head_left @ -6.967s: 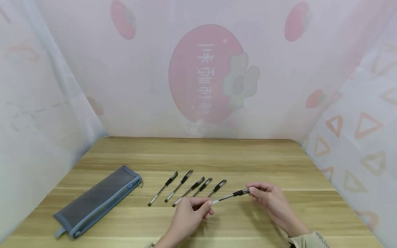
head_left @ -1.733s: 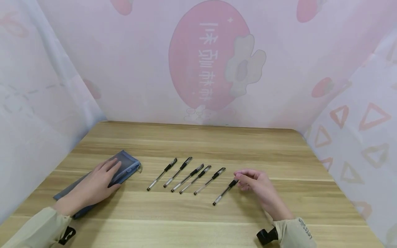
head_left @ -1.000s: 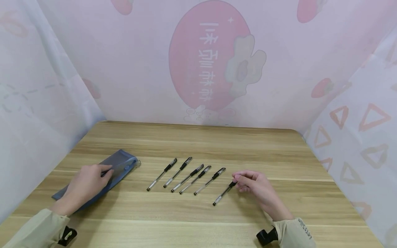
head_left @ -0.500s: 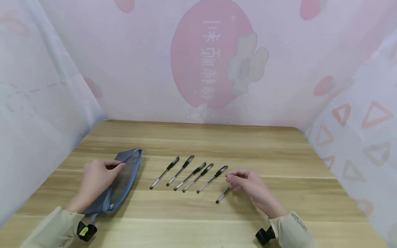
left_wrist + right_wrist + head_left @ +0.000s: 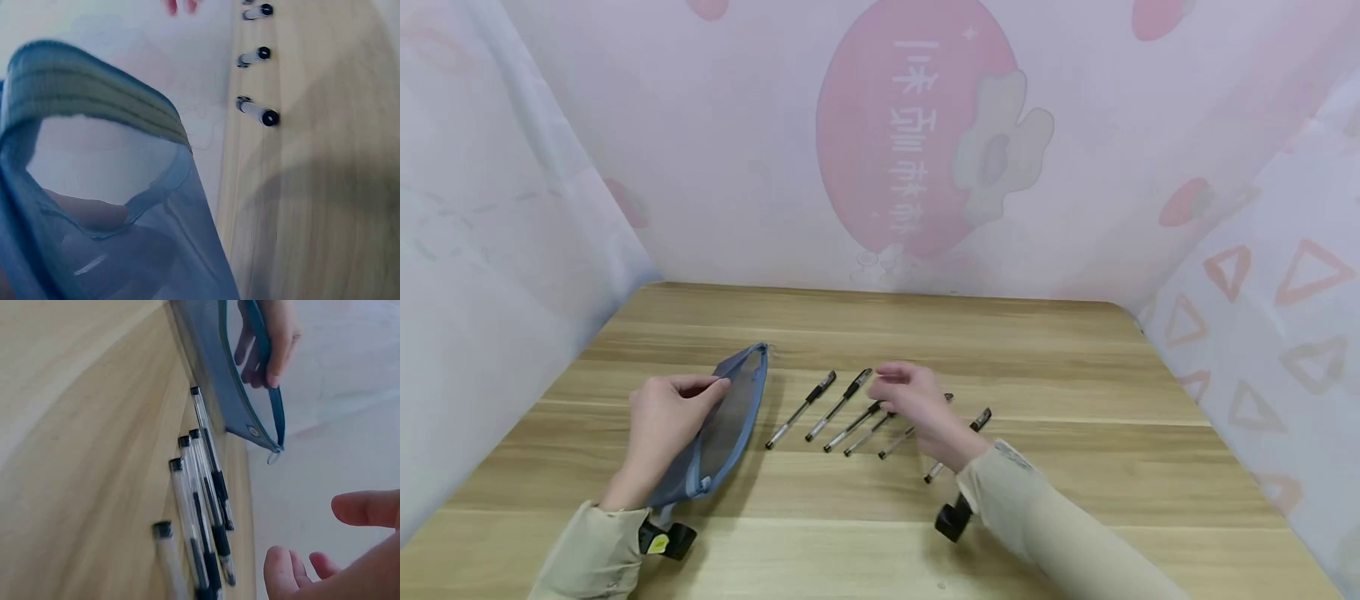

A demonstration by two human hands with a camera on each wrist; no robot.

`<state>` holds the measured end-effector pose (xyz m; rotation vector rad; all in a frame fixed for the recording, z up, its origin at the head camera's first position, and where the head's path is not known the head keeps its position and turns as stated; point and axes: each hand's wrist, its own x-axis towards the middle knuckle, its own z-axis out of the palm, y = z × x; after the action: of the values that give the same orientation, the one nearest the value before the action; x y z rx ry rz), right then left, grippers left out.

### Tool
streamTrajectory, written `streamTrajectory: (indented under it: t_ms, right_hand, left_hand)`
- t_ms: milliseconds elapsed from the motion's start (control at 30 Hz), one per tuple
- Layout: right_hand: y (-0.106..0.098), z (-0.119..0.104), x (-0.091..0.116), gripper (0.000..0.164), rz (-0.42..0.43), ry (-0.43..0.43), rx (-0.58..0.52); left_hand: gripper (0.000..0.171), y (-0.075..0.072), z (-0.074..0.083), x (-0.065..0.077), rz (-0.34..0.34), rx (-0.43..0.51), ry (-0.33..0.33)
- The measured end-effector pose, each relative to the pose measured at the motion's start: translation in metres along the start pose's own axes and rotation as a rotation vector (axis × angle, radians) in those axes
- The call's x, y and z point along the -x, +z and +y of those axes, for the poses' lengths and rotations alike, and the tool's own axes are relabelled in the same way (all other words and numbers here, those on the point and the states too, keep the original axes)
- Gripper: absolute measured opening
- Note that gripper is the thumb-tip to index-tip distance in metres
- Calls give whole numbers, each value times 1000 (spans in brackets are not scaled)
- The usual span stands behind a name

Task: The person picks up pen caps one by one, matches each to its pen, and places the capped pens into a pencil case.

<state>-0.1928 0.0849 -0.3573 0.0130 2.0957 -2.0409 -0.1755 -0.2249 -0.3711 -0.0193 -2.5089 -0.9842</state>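
Grip of the left hand (image 5: pixel 666 421) is narrow, thumb and fingers pinching the upper rim of the mesh pouch (image 5: pixel 728 429), which tilts up on the left half of the bench (image 5: pixel 820 533) with its mouth gaping toward the pens (image 5: pixel 853 427). From the right wrist, that rim stands well away from the lower one, with broad room between them; the two meet at a far corner beside a small metal ring (image 5: pixel 273 458). Right hand (image 5: pixel 917 404) has its grip fairly wide, thumb and fingertips spread apart, over the far ends of the middle pens.

Six pens lie slantwise in a loose row, clip ends toward the far edge. Only a slim strip of wood runs between the pouch and the leftmost pen (image 5: pixel 801 411). Two pens on that side show whole; the right hand hides parts of the next three, and its wrist covers part of the rightmost pen (image 5: pixel 982 418). Wider wood stretches from there to the right edge, and another broad band reaches the far edge, where a printed backdrop (image 5: pixel 917 125) rises.
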Motion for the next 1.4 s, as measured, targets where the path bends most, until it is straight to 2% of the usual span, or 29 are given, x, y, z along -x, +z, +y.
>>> streamTrajectory:
  t_ms: [167, 333, 433, 667, 833, 933, 1233, 1400]
  right_hand:
    - [30, -4, -17, 52, 21, 6, 49]
    - [47, -1, -29, 50, 53, 1, 30]
    - [55, 2, -35, 54, 62, 4, 25]
    - [74, 4, -43, 71, 130, 43, 184]
    - [82, 9, -47, 80, 184, 46, 302]
    - [85, 12, -50, 84, 204, 45, 322]
    - [95, 21, -58, 91, 238, 30, 317]
    - [98, 26, -61, 94, 222, 9, 380]
  left_hand:
    - [25, 2, -2, 2, 3, 51, -55]
    - [29, 4, -2, 4, -5, 135, -124]
    - [29, 5, -2, 5, -3, 178, -142]
    - [27, 8, -1, 6, 14, 162, -147]
    - [29, 10, 0, 9, -5, 223, -166]
    - [30, 10, 1, 10, -15, 244, -169]
    - [27, 12, 1, 10, -13, 205, -160]
    - [25, 13, 1, 10, -12, 211, -153]
